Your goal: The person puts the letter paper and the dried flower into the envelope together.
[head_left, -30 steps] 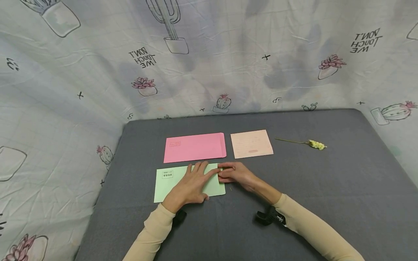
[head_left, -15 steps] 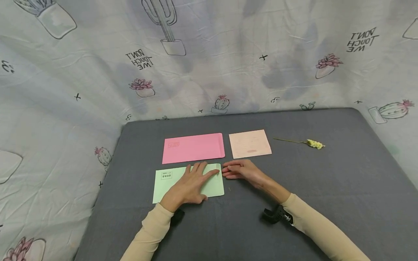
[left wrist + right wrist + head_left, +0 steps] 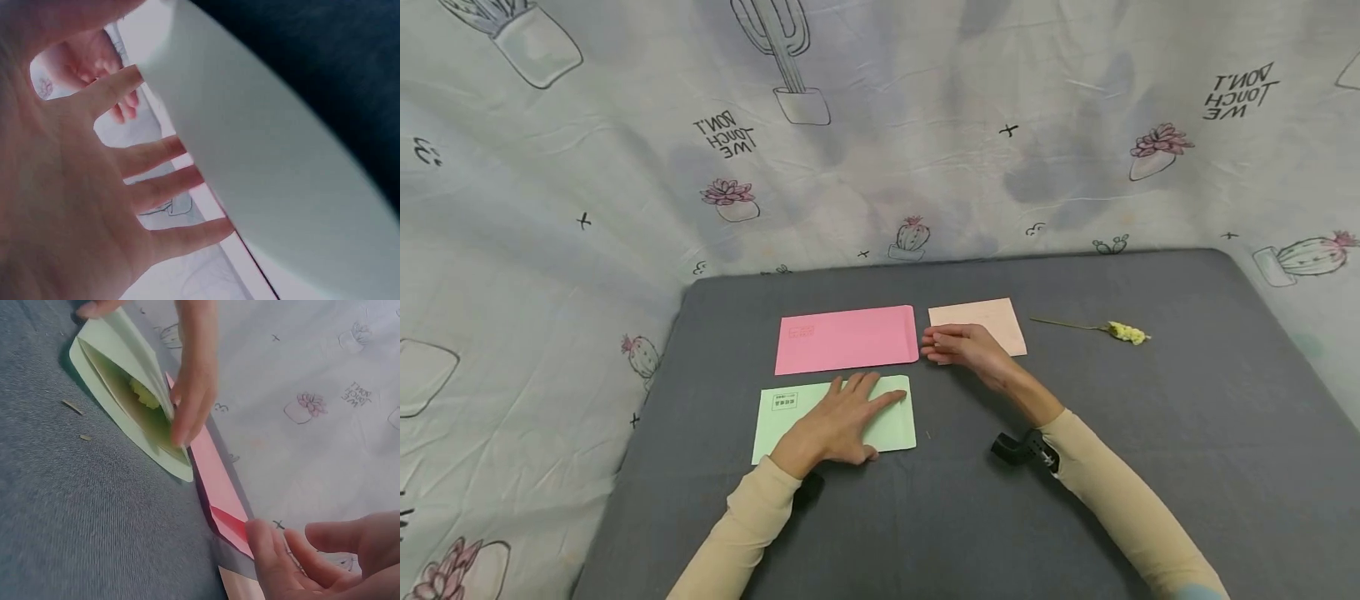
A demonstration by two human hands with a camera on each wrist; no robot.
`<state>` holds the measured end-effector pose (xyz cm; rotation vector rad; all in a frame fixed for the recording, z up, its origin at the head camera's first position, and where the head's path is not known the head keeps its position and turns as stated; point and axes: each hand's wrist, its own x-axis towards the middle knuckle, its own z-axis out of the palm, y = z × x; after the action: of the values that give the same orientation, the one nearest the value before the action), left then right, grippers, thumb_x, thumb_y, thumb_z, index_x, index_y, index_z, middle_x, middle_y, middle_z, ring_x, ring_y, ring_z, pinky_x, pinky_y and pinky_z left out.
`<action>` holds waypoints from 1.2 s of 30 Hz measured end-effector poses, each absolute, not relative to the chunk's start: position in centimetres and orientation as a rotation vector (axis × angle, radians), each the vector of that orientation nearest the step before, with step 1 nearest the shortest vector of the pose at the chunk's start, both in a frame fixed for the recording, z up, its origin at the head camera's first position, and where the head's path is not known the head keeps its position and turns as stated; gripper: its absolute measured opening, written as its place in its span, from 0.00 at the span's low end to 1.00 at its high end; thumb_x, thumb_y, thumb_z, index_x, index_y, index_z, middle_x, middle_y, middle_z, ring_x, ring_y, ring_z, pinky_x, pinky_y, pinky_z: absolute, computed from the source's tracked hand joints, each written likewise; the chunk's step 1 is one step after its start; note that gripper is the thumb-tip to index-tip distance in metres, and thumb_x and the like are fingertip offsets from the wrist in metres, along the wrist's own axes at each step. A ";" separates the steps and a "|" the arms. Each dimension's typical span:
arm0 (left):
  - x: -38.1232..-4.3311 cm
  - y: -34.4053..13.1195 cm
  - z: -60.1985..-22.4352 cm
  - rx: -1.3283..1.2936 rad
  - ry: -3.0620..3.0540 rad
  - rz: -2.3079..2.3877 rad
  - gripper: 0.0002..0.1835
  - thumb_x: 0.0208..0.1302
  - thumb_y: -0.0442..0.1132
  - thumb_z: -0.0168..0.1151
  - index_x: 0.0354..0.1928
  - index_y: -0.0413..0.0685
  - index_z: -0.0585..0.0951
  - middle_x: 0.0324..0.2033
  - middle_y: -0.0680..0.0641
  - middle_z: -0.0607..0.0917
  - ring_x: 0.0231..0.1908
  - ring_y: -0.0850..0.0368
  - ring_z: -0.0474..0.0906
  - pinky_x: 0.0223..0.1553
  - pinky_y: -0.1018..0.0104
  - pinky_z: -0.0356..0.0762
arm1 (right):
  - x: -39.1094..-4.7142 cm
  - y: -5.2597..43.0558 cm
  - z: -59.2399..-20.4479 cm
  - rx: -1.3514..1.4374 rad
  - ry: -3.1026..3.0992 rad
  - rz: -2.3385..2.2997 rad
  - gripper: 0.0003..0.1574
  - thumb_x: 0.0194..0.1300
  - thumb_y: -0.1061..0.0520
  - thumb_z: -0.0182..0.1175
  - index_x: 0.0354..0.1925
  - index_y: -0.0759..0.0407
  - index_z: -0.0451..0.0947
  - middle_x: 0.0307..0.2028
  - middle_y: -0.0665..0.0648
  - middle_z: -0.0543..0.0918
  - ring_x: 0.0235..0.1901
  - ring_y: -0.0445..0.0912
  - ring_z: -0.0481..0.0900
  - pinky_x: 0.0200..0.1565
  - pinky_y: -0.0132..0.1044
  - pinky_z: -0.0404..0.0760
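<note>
My left hand spreads over a light green envelope on the table. Its straight fingers press the far edge, and the thumb lies at the near edge. The right wrist view looks into the envelope's gaping mouth, where a yellow flower head shows; its stem is hidden inside. My right hand, fingers loosely bent and holding nothing, is above the table and overlaps the near part of a peach-coloured card. Its fingertips are close to the flap end of a pink envelope.
A yellow-flowered stem lies to the right of the card on the grey-covered table. Small bits of plant lie near the green envelope's mouth. A patterned curtain encloses the back and left sides.
My right hand has left the green envelope's open end, moving right and then away from me to the peach card. The left hand stays on the green envelope.
</note>
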<state>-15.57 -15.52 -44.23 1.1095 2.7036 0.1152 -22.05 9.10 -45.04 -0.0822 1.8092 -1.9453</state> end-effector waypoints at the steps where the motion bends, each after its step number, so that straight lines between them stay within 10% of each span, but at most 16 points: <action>1: -15.8 -15.5 -44.0 1.106 2.695 0.133 0.49 0.38 0.57 0.71 0.65 0.64 0.59 0.60 0.44 0.61 0.59 0.47 0.57 0.56 0.44 0.56 | -22.3 8.9 -45.1 -0.084 1.805 -1.947 0.24 0.67 0.62 0.47 0.59 0.72 0.62 0.54 0.72 0.70 0.52 0.58 0.73 0.50 0.42 0.73; 16: -26.7 -13.4 -43.8 0.889 2.731 0.174 0.49 0.44 0.62 0.65 0.68 0.60 0.55 0.64 0.43 0.59 0.63 0.46 0.53 0.61 0.47 0.52 | -25.1 6.5 -46.0 -0.001 1.857 -1.956 0.24 0.66 0.63 0.48 0.57 0.76 0.62 0.53 0.71 0.72 0.53 0.57 0.72 0.51 0.41 0.72; 36: -27.4 -13.0 -44.1 0.936 2.709 0.128 0.49 0.40 0.58 0.70 0.66 0.65 0.58 0.54 0.44 0.65 0.56 0.47 0.60 0.58 0.47 0.57 | -24.2 6.9 -46.4 -0.177 1.903 -1.928 0.21 0.65 0.63 0.51 0.54 0.71 0.69 0.47 0.69 0.77 0.45 0.54 0.78 0.47 0.41 0.75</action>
<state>-27.41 -12.98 -44.14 0.9358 2.7086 0.1284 -24.20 6.88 -46.43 -0.1774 1.9028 -1.9279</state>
